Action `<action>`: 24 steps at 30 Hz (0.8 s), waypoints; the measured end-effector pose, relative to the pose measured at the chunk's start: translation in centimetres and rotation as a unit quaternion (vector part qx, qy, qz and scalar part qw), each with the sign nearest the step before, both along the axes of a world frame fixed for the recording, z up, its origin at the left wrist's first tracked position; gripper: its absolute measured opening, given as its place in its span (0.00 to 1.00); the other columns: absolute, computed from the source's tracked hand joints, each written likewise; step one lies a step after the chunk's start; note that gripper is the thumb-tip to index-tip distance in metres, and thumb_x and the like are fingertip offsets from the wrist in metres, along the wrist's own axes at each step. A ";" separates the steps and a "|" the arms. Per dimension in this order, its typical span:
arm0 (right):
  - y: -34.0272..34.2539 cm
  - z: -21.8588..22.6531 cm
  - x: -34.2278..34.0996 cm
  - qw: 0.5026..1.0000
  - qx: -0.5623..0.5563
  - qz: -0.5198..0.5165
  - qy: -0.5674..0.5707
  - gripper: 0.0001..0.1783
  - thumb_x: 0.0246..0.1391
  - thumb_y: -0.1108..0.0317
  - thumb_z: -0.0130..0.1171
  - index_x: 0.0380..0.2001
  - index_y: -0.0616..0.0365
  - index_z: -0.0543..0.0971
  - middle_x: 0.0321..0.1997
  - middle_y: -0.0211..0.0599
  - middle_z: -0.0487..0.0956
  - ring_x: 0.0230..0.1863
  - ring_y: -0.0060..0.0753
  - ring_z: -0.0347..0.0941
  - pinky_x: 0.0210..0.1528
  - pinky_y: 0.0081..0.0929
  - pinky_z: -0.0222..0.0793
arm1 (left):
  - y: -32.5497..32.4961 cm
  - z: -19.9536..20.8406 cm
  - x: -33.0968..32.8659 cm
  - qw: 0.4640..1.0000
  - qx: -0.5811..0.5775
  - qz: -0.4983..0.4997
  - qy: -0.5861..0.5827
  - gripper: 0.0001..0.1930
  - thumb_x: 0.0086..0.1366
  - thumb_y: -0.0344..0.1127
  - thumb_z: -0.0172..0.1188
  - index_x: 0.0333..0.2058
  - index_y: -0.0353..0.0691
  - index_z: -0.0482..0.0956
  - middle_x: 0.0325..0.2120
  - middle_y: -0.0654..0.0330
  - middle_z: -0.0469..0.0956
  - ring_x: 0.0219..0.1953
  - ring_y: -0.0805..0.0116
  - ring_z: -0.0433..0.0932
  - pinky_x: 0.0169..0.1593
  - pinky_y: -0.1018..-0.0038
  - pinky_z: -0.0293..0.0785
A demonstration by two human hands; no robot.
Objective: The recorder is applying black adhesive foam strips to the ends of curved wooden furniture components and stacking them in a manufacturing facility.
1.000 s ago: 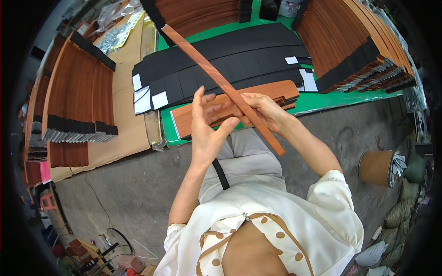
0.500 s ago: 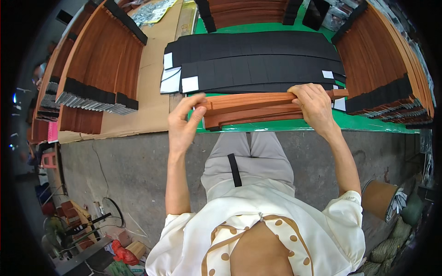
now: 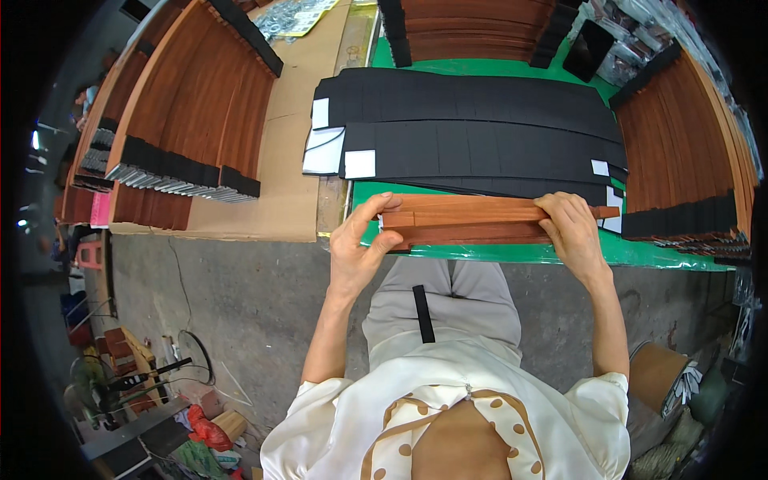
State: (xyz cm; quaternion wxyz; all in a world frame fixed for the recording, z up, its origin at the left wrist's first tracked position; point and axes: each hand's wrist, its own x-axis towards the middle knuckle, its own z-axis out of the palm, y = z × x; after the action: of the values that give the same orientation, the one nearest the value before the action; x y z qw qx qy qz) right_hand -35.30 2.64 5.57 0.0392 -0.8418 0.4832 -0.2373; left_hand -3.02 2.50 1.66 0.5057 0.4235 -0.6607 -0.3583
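Note:
Reddish-brown wooden strips, at least two together, lie lengthwise across the table's near edge in front of me. At their left end my left hand closes round them, with fingertips on top and thumb at the near side. My right hand grips the strips toward their right end, fingers bent over the top. A narrower tip of wood sticks out past the right hand. Just beyond the strips lie overlapping black sheets with white patches at their ends.
Stacks of wooden strips with black ends stand at the left, at the right and at the far side. A dark flat device rests near clear plastic packets. Cardboard covers the table's left part, beside the green top.
The whole view has shifted, so table and hands appear lower and farther right. My left fingers and thumb sit closer round the strips' left end. My right hand keeps its grip.

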 end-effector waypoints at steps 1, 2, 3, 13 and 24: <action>-0.1 0.3 0.1 1.000 0.013 0.000 0.004 0.17 0.43 0.76 0.60 0.40 0.61 0.74 0.40 0.39 0.76 0.43 0.43 0.71 0.49 0.36 0.63 | 0.0 0.0 0.2 1.000 -0.013 -0.016 0.013 0.29 0.57 0.46 0.63 0.52 0.33 0.69 0.45 0.49 0.76 0.47 0.62 0.76 0.53 0.68 0.69; -0.3 0.6 0.2 1.000 0.011 0.003 0.005 0.17 0.43 0.76 0.60 0.40 0.61 0.74 0.40 0.39 0.76 0.43 0.43 0.71 0.49 0.36 0.63 | 0.0 0.2 0.6 0.999 -0.032 -0.016 0.002 0.29 0.60 0.48 0.60 0.54 0.34 0.67 0.46 0.49 0.76 0.49 0.62 0.75 0.54 0.67 0.67; -0.4 1.1 0.3 1.000 0.019 0.015 0.000 0.18 0.43 0.76 0.60 0.42 0.62 0.74 0.41 0.40 0.75 0.45 0.44 0.71 0.50 0.38 0.63 | -0.2 0.3 1.2 0.999 -0.034 -0.013 0.002 0.29 0.60 0.48 0.60 0.54 0.34 0.67 0.46 0.49 0.76 0.49 0.62 0.75 0.54 0.67 0.67; -12.7 1.3 11.9 0.979 0.063 0.191 -0.038 0.08 0.51 0.71 0.57 0.35 0.59 0.76 0.35 0.41 0.76 0.40 0.45 0.74 0.40 0.35 0.72 | -6.8 -4.3 4.3 0.894 -0.184 0.089 -0.399 0.17 0.50 0.26 0.62 0.42 0.40 0.77 0.44 0.61 0.76 0.48 0.62 0.72 0.48 0.66 0.63; -18.2 -6.3 21.9 0.951 -0.034 0.259 0.166 0.08 0.38 0.72 0.60 0.24 0.64 0.76 0.28 0.44 0.76 0.32 0.42 0.77 0.31 0.32 0.76 | -7.2 -6.6 3.3 0.893 -0.198 0.136 -0.380 0.13 0.53 0.30 0.54 0.39 0.41 0.78 0.39 0.64 0.78 0.45 0.69 0.74 0.45 0.63 0.61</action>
State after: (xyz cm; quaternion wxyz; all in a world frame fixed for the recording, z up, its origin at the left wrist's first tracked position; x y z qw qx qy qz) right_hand -13.43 -15.52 -0.78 -0.0099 -0.9664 0.2400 -0.0917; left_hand 0.28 -4.74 -4.97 0.3327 0.5042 -0.7959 0.0404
